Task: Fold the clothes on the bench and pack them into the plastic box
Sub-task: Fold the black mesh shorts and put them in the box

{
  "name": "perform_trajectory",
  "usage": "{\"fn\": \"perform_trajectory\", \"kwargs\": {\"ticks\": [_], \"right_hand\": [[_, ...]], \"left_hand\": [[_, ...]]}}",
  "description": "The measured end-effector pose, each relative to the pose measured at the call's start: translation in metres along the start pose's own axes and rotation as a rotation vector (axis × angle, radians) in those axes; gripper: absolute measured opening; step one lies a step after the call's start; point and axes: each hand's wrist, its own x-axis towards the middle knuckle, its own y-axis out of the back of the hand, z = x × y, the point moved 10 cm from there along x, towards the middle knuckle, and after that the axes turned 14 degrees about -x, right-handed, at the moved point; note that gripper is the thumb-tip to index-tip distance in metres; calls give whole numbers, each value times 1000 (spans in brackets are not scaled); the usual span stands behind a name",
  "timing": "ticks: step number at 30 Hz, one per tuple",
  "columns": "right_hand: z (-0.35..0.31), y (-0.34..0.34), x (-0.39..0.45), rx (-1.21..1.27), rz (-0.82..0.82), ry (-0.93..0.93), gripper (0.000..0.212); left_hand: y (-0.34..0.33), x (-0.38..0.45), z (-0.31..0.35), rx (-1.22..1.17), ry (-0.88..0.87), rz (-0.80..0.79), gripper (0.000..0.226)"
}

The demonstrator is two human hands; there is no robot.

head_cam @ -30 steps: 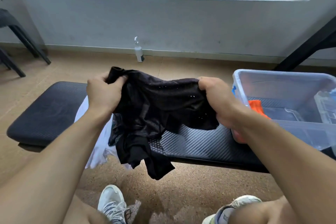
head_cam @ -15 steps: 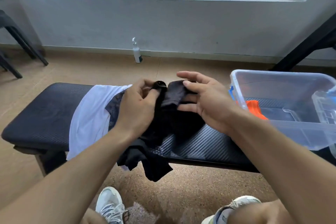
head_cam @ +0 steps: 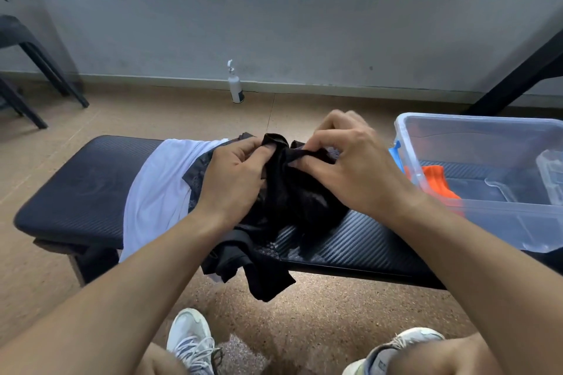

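A black mesh garment (head_cam: pixel 292 204) lies bunched on the black padded bench (head_cam: pixel 79 192), with one end hanging over the front edge. My left hand (head_cam: pixel 234 179) grips its upper left part, thumb curled into the cloth. My right hand (head_cam: pixel 350 167) pinches the top edge of the same garment just to the right. A white garment (head_cam: pixel 158 189) lies spread on the bench, partly under the black one. The clear plastic box (head_cam: pixel 408 143) stands on the bench's right end with an orange cloth (head_cam: pixel 438 183) inside.
A white spray bottle (head_cam: pixel 235 87) stands on the floor by the wall. Black chair legs (head_cam: pixel 36 70) are at far left, a black table leg (head_cam: pixel 518 76) at far right. My two shoes (head_cam: pixel 192 341) are on the floor below the bench.
The black garment came down from mid-air onto the bench. My hands closed together at its top; the right hand went from flat open fingers to pinching the cloth.
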Motion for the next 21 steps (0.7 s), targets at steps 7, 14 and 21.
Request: {"fn": "perform_trajectory", "kwargs": {"ticks": [7,14,21], "right_hand": [[1,-6,-2,18,-33,-50,24],[-2,-9,-4,20,-54,-45,29],[-45,-7,-14,60,-179,269,35]], "left_hand": [[-22,-14,14,-77,-28,-210,35],[-17,-20,32,74,-164,-148,16],[55,12,10,-28,-67,274,35]]}}
